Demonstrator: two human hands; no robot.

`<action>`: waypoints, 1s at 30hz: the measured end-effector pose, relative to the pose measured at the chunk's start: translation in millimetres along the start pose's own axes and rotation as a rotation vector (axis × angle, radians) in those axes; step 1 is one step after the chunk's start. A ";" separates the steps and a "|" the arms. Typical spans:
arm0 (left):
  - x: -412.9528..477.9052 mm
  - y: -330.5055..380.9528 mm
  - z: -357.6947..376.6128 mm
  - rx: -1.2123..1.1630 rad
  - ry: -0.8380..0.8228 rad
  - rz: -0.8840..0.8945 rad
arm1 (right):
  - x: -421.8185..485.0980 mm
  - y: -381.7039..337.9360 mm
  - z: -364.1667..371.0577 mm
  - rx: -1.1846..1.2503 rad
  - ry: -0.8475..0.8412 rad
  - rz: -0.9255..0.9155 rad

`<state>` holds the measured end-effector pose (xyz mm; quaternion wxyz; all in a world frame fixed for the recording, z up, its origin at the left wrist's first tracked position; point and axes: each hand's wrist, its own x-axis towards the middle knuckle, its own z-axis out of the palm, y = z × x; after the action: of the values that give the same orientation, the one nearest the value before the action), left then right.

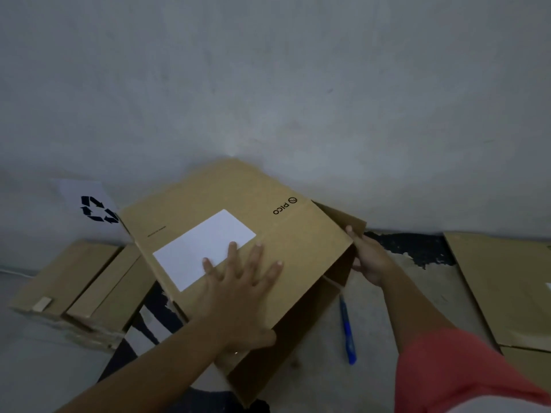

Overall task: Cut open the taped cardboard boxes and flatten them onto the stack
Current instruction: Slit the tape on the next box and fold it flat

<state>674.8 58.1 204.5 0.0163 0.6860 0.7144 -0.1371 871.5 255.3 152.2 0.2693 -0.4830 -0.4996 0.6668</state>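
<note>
Observed left grip [238, 281] released, fingers spread flat atop cardboard box [298, 234] — right grip [369, 257] clasping box's right flap edge, slim blue tool [347, 329] on floor [441, 287] alongside.

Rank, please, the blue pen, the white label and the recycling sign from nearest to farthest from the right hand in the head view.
1. The blue pen, on the floor just beneath the right hand.
2. The white label, leftward on top of the box that the right hand grips.
3. The recycling sign, far left against the wall.
</note>
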 end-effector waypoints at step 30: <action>41.4 25.5 -9.3 -0.342 -0.133 0.003 | 20.3 -0.8 24.0 -0.019 0.357 -0.080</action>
<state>699.0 101.1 200.3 0.1803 0.6638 0.7235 -0.0589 841.7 262.9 146.1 0.3753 -0.5759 -0.4692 0.5544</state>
